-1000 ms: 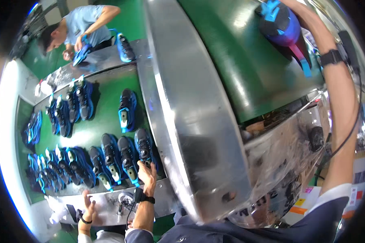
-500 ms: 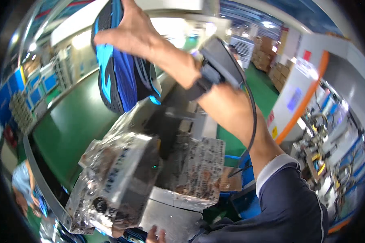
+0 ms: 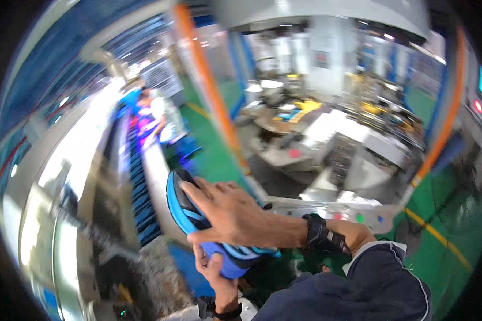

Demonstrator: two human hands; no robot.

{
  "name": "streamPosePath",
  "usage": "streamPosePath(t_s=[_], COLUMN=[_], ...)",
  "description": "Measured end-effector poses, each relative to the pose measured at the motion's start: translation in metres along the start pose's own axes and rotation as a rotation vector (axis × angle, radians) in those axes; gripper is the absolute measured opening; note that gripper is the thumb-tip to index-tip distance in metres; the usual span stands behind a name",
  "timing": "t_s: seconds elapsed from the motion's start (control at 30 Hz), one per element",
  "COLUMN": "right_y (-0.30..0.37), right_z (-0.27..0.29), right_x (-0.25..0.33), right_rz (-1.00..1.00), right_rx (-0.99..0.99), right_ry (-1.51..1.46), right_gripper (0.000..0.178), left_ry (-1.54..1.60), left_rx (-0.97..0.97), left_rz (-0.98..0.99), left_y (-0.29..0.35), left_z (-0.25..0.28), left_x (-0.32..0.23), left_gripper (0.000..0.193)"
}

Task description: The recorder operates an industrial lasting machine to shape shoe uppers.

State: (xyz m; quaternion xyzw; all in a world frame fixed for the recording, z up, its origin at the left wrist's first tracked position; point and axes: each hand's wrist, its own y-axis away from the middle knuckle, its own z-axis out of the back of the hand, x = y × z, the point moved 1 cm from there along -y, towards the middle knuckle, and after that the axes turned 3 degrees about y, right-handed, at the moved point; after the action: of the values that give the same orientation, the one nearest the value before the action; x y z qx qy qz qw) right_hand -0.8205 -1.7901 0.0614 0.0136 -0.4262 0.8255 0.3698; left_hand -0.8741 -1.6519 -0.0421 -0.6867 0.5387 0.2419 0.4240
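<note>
A blue and black shoe (image 3: 185, 214) with a bright blue stripe along its side is between my two hands. My right hand (image 3: 233, 211) lies across the top of it, thumb and fingers bent around the body of the shoe. From below, my left hand (image 3: 214, 270) grips its lower, purple-blue end with thumb and fingers. Much of the shoe's middle is hidden behind my right hand.
Ahead stands a large machine framed by orange posts (image 3: 211, 88), with metal fixtures inside and a panel of coloured buttons (image 3: 359, 218) in front. A conveyor line (image 3: 140, 187) runs along the left. Farther back is another person (image 3: 166, 115) beside it.
The view has swung right, from the green belt to the machine. My right hand has brought the shoe down from high up, and my left hand now holds it too.
</note>
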Motion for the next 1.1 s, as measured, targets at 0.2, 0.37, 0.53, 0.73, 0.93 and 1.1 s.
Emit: streamPosePath(t_s=[0.2, 0.37, 0.53, 0.73, 0.93, 1.1], right_y=[0.214, 0.349, 0.432, 0.487, 0.499, 0.480], right_z=[0.126, 0.193, 0.297, 0.398, 0.429, 0.437], right_x=[-0.167, -0.221, -0.262, -0.290, -0.296, -0.319], right_rz=[-0.788, -1.019, -1.009, -1.077, -1.349, -1.332], right_rx=[-0.070, -0.605, -0.936, -1.151, -1.158, -1.127], right_ry=[-0.641, -0.681, -0.405, 0.009, 0.205, 0.323], right_gripper=[0.080, 0.072, 0.066, 0.067, 0.064, 0.063], left_ry=[0.087, 0.029, -0.309, -0.737, -1.242, -1.200], left_rx=[0.228, 0.406, 0.737, 0.706, 0.672, 0.462], left_rz=[0.213, 0.452, 0.549, 0.384, 0.110, 0.093], left_y=[0.014, 0.043, 0.018, -0.046, -0.091, -0.124], left_z=[-0.158, -0.277, -0.375, -0.494, -0.516, -0.508], left_x=[0.149, 0.239, 0.340, 0.523, 0.636, 0.659], left_gripper=[0.062, 0.069, 0.058, 0.061, 0.056, 0.041])
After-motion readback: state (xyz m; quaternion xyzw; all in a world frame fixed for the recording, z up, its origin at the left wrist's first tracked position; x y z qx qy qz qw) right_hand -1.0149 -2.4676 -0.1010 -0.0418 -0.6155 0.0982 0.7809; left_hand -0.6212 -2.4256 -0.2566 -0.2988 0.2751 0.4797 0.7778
